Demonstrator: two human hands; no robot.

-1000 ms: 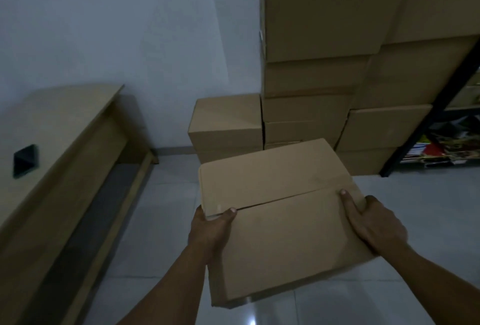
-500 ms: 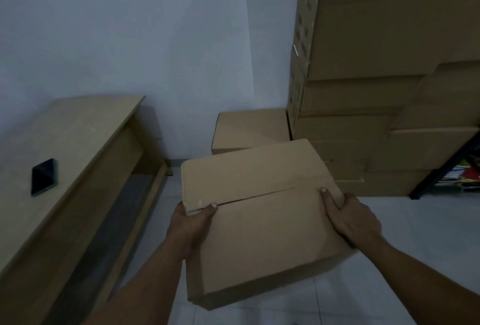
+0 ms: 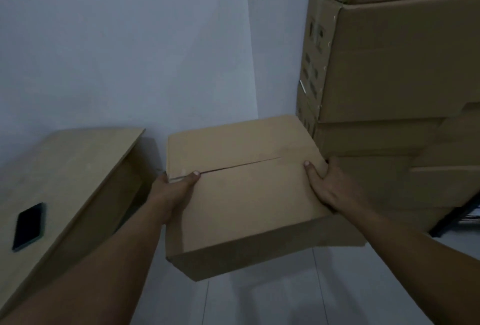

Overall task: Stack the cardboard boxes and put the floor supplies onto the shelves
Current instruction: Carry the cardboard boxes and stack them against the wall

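You are mid-carry, so count this box as not yet stacked. The cardboard box (image 3: pixel 244 189) hangs in the air above the tiled floor (image 3: pixel 259 301), between the wooden surface (image 3: pixel 72 166) on the left and the tall stack of boxes (image 3: pixel 394 70) on the right, its far right corner close to that stack.

Your left hand (image 3: pixel 171 195) grips the left edge with the thumb laid on top at the end of the flap seam. Your right hand (image 3: pixel 327 189) grips the right edge the same way, thumb on top. The fingers of both hands are clamped on the box, though most of them are hidden round its sides.

Done so far, as I judge it: many boxes are already piled high against the wall on the right. Left to do: set this one down on a pile, then deal with the floor supplies, none of which are in view. No shelf can be made out either.

The box sits top face up and roughly level, tipped slightly toward you. Its seam runs left to right, rising a little toward the far right. The long axis looks to follow that seam, from one hand to the other.

A dark phone (image 3: pixel 28 226) lies on the surface, well apart from the box.
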